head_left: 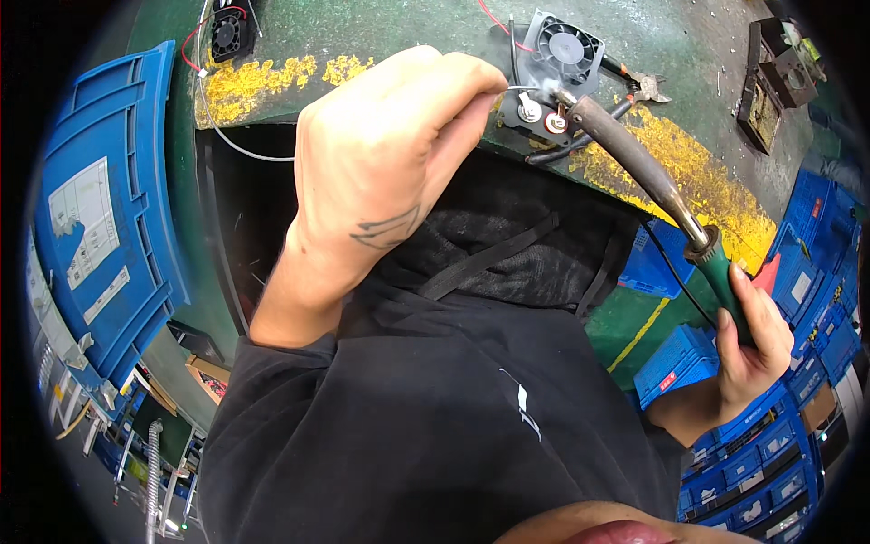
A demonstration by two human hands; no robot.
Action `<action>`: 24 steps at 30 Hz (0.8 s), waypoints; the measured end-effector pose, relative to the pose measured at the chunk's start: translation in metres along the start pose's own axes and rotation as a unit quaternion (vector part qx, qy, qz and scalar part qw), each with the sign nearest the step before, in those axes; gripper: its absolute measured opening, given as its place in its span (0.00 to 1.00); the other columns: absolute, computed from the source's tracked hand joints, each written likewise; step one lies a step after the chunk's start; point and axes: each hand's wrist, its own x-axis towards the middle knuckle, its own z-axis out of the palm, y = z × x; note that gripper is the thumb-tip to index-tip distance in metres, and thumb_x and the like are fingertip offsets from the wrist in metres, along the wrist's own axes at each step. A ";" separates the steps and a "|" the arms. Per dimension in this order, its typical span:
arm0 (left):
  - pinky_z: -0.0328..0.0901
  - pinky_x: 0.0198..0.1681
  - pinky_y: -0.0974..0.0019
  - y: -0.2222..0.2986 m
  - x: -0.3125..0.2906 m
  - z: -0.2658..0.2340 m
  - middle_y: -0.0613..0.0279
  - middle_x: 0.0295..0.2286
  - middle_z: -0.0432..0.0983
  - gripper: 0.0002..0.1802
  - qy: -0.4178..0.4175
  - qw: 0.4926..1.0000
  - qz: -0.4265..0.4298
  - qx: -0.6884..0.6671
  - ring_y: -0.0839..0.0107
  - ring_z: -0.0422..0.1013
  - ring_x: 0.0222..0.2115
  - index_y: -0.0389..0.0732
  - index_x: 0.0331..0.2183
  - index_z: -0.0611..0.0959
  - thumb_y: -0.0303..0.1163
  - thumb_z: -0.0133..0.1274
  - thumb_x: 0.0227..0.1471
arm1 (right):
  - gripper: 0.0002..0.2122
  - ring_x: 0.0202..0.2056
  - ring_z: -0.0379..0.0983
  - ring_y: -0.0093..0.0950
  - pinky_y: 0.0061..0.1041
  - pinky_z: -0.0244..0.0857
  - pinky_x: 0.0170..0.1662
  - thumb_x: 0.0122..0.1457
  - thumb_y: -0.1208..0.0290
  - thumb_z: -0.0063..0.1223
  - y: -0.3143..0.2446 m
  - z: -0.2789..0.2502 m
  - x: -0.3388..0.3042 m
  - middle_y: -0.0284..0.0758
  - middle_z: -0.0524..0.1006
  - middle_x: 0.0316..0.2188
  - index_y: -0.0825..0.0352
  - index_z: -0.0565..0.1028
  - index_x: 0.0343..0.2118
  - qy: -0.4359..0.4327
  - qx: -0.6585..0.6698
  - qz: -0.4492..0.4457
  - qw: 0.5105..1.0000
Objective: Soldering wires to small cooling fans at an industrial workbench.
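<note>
My right hand (757, 340) is wrapped round the green handle of a soldering iron (634, 168). The iron's tip touches down by two round metal terminals (542, 116) on a dark plate, and a wisp of smoke rises there. From the pinched fingers of my left hand (390, 136) a thin solder wire (519, 88) reaches to the tip. A small black cooling fan (566, 47) on a square frame sits just beyond the terminals. Beside it lie cutting pliers (649, 88), their handles partly hidden behind the iron.
The green workbench (399, 27) has a worn yellow edge strip. Another fan (228, 36) with wires stands at the far left, and a dark metal holder (766, 91) at the far right. Blue plastic crates (113, 218) flank both sides. The iron's cord hangs below its handle.
</note>
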 end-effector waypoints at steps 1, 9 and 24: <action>0.69 0.28 0.63 0.000 0.000 0.000 0.62 0.25 0.76 0.10 0.000 1.000 0.000 0.000 0.61 0.76 0.25 0.44 0.34 0.84 0.24 0.65 0.47 | 0.25 0.23 0.67 0.23 0.19 0.58 0.27 0.47 0.90 0.60 0.000 0.000 0.000 0.36 0.73 0.23 0.75 0.79 0.52 0.000 0.000 0.001 1.000; 0.69 0.28 0.63 0.001 0.000 0.000 0.62 0.25 0.76 0.10 -0.005 1.000 -0.004 -0.005 0.60 0.76 0.25 0.44 0.34 0.84 0.24 0.64 0.47 | 0.24 0.23 0.67 0.22 0.19 0.58 0.27 0.47 0.90 0.61 0.002 0.003 0.000 0.36 0.73 0.22 0.75 0.79 0.51 0.014 0.006 -0.008 1.000; 0.49 0.26 0.84 0.004 -0.005 -0.011 0.78 0.24 0.67 0.11 0.011 0.983 -0.145 -0.114 0.90 0.56 0.23 0.37 0.41 0.86 0.18 0.62 0.54 | 0.23 0.24 0.70 0.24 0.20 0.61 0.30 0.47 0.89 0.60 0.007 0.004 -0.007 0.38 0.76 0.25 0.78 0.79 0.50 0.039 0.014 -0.016 0.999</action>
